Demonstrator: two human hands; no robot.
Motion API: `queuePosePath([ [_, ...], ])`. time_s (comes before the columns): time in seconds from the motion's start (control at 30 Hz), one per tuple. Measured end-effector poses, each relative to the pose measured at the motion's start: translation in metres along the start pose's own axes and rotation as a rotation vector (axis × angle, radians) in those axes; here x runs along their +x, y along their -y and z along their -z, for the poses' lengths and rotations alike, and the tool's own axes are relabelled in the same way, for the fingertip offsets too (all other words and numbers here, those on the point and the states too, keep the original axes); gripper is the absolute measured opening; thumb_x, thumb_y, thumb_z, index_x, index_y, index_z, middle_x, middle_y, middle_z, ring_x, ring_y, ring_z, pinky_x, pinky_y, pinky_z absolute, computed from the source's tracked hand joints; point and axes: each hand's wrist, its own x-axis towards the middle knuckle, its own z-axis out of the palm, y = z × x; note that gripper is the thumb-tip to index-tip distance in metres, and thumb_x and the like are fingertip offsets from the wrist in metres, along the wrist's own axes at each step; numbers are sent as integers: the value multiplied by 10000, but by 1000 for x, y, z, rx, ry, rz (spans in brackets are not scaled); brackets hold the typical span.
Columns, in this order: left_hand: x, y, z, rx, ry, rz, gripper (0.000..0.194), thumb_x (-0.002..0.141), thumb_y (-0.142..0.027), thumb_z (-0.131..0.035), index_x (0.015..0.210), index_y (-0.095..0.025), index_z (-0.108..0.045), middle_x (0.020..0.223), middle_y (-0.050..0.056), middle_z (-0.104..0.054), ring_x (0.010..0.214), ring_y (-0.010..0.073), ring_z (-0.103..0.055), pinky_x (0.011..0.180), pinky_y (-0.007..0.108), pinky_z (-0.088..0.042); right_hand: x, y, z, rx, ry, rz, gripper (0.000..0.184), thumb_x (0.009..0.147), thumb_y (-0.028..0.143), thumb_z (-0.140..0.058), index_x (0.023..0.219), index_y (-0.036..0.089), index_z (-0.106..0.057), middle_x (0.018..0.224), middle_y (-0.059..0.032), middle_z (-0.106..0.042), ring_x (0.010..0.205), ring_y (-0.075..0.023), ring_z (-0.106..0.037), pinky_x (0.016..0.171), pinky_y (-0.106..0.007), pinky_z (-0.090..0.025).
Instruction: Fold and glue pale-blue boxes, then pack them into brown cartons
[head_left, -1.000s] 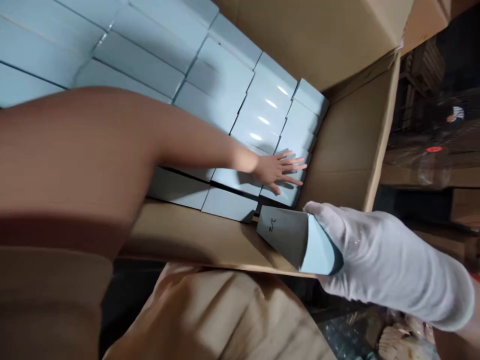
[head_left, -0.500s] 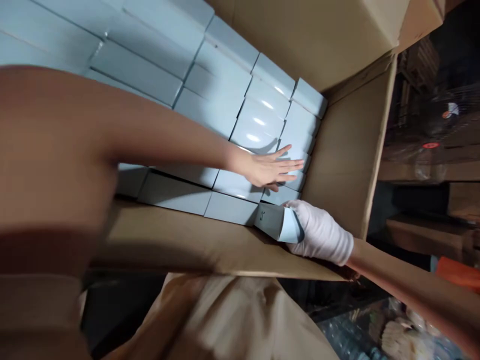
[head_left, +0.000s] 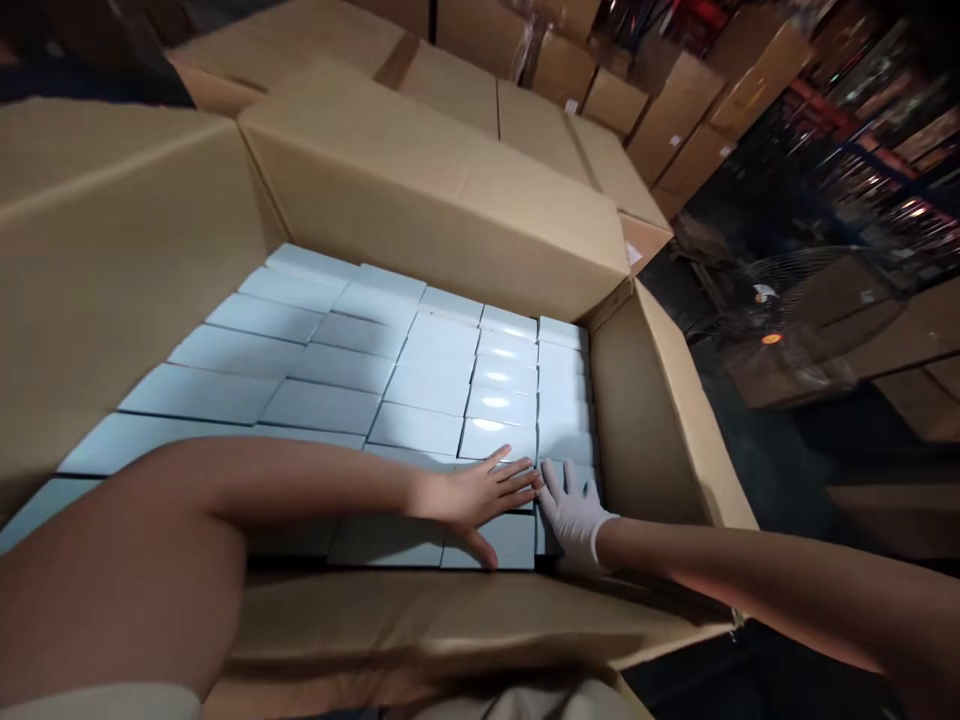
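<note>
My left hand lay flat, grip released, on the boxes in the carton. My gloved right hand pressed flat just beside it, holding nothing.

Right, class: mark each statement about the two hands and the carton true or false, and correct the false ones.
1. The right hand wears a white glove. True.
2. The left hand grips a box in the air. False: it lies flat, fingers spread, on the pale blue boxes.
3. The boxes fill the carton in tight rows. True.
4. The right hand rests outside the carton. False: it lies flat on the boxes in the near right corner.
5. The hands lie side by side. True.
</note>
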Motion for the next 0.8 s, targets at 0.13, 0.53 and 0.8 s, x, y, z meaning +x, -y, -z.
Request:
queuePosePath([
  [0.13, 6, 11, 5, 17, 33, -20, 1151, 906, -787, -652, 1732, -78, -276, 1779, 290, -174, 1689, 440, -138, 1359, 642, -13, 2, -31, 69, 354, -208, -9, 602, 1069, 419, -499, 1629, 202, -537, 1643, -167, -525, 1489, -343, -559, 1249, -478, -463],
  [0.53, -19, 69, 18, 174, -19, 448, 1243, 880, -933, -501, 1759, -119, -169, 1804, 265, -17, 1673, 507, 100, 1274, 754, 104, 107, -39, 46, 472, -671, -510, 741, 1120, 468, -341, 1733, 60, -264, 1812, -198, -122, 1695, -341, -142, 1374, -533, -153],
  [0.8, -4, 62, 45, 131, 110, 462, 1224, 813, -860, -703, 1732, -152, -313, 1764, 287, -191, 1664, 529, -106, 1294, 762, -113, 165, -108, 142, 345, -832, -414, 709, 1139, 468, -230, 1734, 84, -267, 1806, -192, -176, 1667, -341, -133, 1332, -504, -190],
])
